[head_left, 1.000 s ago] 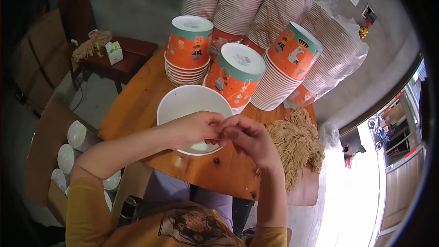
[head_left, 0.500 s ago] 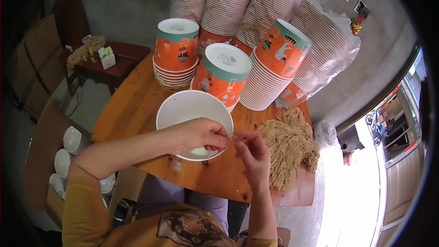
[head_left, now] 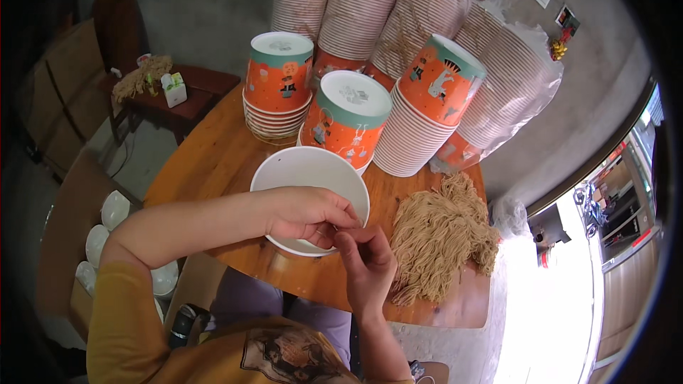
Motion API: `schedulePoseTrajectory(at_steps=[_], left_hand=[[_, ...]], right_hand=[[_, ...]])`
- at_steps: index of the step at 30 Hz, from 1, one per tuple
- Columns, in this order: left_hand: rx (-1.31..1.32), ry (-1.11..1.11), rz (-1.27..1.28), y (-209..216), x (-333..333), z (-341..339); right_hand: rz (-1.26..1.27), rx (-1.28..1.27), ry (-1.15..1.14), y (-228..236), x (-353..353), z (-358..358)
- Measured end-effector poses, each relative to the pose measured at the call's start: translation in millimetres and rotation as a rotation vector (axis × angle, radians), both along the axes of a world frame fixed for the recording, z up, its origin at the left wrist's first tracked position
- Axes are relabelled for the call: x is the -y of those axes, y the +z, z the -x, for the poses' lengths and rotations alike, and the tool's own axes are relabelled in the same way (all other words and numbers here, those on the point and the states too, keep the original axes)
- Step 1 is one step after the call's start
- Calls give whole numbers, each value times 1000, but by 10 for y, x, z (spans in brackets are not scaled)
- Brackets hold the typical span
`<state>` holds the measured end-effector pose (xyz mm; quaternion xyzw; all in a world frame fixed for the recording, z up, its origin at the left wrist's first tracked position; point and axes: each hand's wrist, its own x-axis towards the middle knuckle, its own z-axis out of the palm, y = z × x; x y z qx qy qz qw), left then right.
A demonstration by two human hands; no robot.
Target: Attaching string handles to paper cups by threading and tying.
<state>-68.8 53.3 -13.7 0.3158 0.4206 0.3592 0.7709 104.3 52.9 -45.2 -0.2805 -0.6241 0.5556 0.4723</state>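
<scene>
Both hands meet over the white bowl's (head_left: 299, 174) near rim, centre counter (head_left: 206, 163). Left hand (head_left: 302, 213) and right hand (head_left: 366, 263) pinch fingertips together; contents unclear. Noodle heap (head_left: 441, 231) at three o'clock.

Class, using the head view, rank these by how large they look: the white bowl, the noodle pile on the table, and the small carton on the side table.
1. and 2. noodle pile and white bowl: look about alike, and hands hide part of the bowl, so no ranking.
3. small carton: clearly smallest, though farther from the camera.
</scene>
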Motion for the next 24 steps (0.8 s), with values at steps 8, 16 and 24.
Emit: schedulePoseTrajectory(at_steps=[8,16,24], left_hand=[[46,49,-23,-29,54,18],[-206,34,-305,95,204,-109],[-267,58,-326,79,150,-22]], right_hand=[[251,-15,69,95,-213,-246],[-71,-38,37,496,-231,-449],[-144,313,30,216,-281,-151]])
